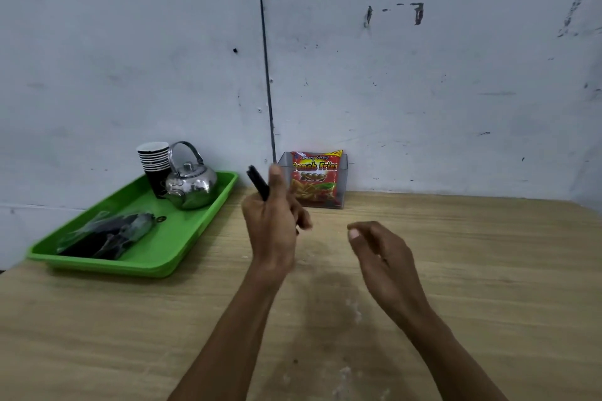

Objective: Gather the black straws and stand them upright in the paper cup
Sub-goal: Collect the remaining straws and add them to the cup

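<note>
Gripping black straws [258, 185] in my left hand [272, 221], fingers curled round the bundle, tips poking up-left, held above the table [456, 270]. Right hand [381, 254] just beside it, loose, holding nothing. Paper cups [155, 166] stacked at far end of green tray [169, 254], well left of my left hand, touching steel kettle [190, 185]. Plastic bag w/ dark contents [107, 234] on tray's near end. Snack pack [314, 177] in clear box behind my left hand.

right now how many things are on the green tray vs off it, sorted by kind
On the green tray:
stack of paper cups: 1
metal kettle: 1
plastic bag of black straws: 1
Off the tray:
bundle of black straws gripped in the left hand: 1
clear box: 1
snack packet inside it: 1
Total: 6, plus the tray
</note>
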Demonstrator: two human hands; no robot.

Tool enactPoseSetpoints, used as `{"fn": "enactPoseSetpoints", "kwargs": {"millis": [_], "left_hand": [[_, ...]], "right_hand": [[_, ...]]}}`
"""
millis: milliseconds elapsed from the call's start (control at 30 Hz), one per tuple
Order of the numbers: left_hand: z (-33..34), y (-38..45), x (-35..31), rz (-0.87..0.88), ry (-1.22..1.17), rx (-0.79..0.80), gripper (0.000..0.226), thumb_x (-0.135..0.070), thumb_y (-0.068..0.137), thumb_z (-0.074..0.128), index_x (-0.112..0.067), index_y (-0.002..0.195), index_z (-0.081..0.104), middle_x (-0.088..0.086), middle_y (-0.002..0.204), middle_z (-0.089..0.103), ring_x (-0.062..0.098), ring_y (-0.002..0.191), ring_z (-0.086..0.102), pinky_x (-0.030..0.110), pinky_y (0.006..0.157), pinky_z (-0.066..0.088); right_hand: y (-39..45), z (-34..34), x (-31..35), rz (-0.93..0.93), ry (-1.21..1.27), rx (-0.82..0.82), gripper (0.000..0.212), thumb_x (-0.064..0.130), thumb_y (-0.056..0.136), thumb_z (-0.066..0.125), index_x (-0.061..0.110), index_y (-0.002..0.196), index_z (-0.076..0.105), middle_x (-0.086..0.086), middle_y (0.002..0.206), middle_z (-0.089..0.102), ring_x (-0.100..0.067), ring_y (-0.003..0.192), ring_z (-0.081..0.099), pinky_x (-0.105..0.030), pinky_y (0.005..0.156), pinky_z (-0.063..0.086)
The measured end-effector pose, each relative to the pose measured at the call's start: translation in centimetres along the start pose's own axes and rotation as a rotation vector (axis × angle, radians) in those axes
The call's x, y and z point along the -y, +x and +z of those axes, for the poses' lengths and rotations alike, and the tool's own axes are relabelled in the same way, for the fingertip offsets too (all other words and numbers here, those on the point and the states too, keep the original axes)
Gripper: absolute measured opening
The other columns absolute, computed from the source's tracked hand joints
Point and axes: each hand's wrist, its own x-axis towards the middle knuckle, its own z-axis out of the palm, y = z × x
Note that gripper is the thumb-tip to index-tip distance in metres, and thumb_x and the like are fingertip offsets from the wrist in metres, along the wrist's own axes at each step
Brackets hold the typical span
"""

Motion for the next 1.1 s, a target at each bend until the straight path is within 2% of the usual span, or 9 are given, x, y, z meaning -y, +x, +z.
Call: {"fn": "enactPoseSetpoints", "kwargs": {"millis": [67,200,367,433,567,733,900,1000,1100], "left_hand": [[-1.1,1.7,-1.2,0.088,-0.011,-0.041,0.065,-0.035,0.102,0.046,-0.021,0.038,0.044,0.005,0.04,0.042,0.022,0.043,0.051,0.025,0.048,0.044],[-2.5,4.4,-0.8,0.14,0.03,-0.074,0.055,-0.032,0.103,0.043,-0.015,0.052,0.057,0.007,0.057,0.038,0.005,0.047,0.036,0.016,0.05,0.03],[-3.3,4.9,2.0,0.129,0.222,0.104,0.061,-0.047,0.097,0.04,0.007,0.072,0.053,0.001,0.053,0.032,0.003,0.044,0.03,0.017,0.046,0.026],[-4.1,5.1,3.8,0.143,0.351,0.176,0.066,-0.059,0.092,0.044,0.002,0.069,0.054,-0.001,0.052,0.042,0.01,0.052,0.042,0.026,0.054,0.035],[-5.4,5.7,5.4,0.109,0.517,0.22,0.035,-0.067,0.081,0.057,-0.033,0.076,0.062,-0.003,0.067,0.065,0.034,0.094,0.062,0.051,0.087,0.05],[-5.6,6.0,4.7,-0.001,0.51,0.226,0.043,-0.057,0.066,0.073,-0.017,0.081,0.067,0.013,0.09,0.069,0.023,0.091,0.069,0.033,0.078,0.054],[-6.1,5.5,5.0,-0.033,0.546,0.271,0.04,-0.05,0.07,0.074,-0.015,0.087,0.068,0.011,0.095,0.07,0.02,0.091,0.07,0.04,0.084,0.058],[-6.1,5.1,4.8,-0.001,0.535,0.27,0.032,-0.035,0.081,0.072,-0.021,0.109,0.064,0.005,0.11,0.064,0.014,0.103,0.064,0.031,0.09,0.053],[-6.0,4.7,4.1,0.007,0.565,0.311,0.051,-0.027,0.086,0.072,-0.024,0.132,0.051,-0.002,0.122,0.056,0.01,0.113,0.055,0.015,0.091,0.043]], "right_hand": [[0.0,1.5,0.0,0.073,0.006,0.075,0.021,0.029,0.095,0.057,0.021,0.112,0.067,0.01,0.1,0.069,0.004,0.089,0.062,-0.008,0.067,0.043],[0.6,4.4,0.1,0.186,0.015,0.187,0.047,0.037,0.086,0.069,0.024,0.13,0.055,0.003,0.114,0.063,-0.008,0.101,0.06,-0.016,0.071,0.045],[2.0,7.2,-0.2,0.186,-0.01,0.274,0.095,0.036,0.068,0.084,0.026,0.148,0.033,-0.001,0.139,0.05,-0.007,0.114,0.043,-0.025,0.088,0.038],[2.5,7.9,-0.6,0.17,0.002,0.291,0.105,0.034,0.063,0.087,0.024,0.15,0.029,-0.003,0.142,0.048,-0.006,0.115,0.041,-0.024,0.09,0.035],[3.2,8.9,-1.4,0.147,0.012,0.296,0.109,0.032,0.059,0.089,0.023,0.149,0.029,-0.004,0.142,0.05,-0.015,0.127,0.046,-0.025,0.091,0.037],[3.7,9.4,-1.8,0.13,0.026,0.297,0.109,0.029,0.055,0.089,0.025,0.147,0.032,-0.001,0.137,0.054,-0.018,0.127,0.048,-0.027,0.092,0.041],[3.7,9.1,-1.6,0.12,0.024,0.296,0.107,0.023,0.056,0.089,0.026,0.147,0.033,-0.001,0.137,0.054,-0.013,0.121,0.047,-0.026,0.09,0.04],[4.0,8.4,-1.0,0.1,0.004,0.304,0.107,0.021,0.056,0.09,0.026,0.146,0.033,-0.001,0.136,0.053,-0.011,0.116,0.046,-0.026,0.087,0.041],[4.4,7.5,-0.2,0.075,-0.012,0.318,0.11,0.019,0.054,0.091,0.027,0.146,0.032,0.002,0.134,0.052,-0.012,0.117,0.047,-0.028,0.088,0.043]]}}
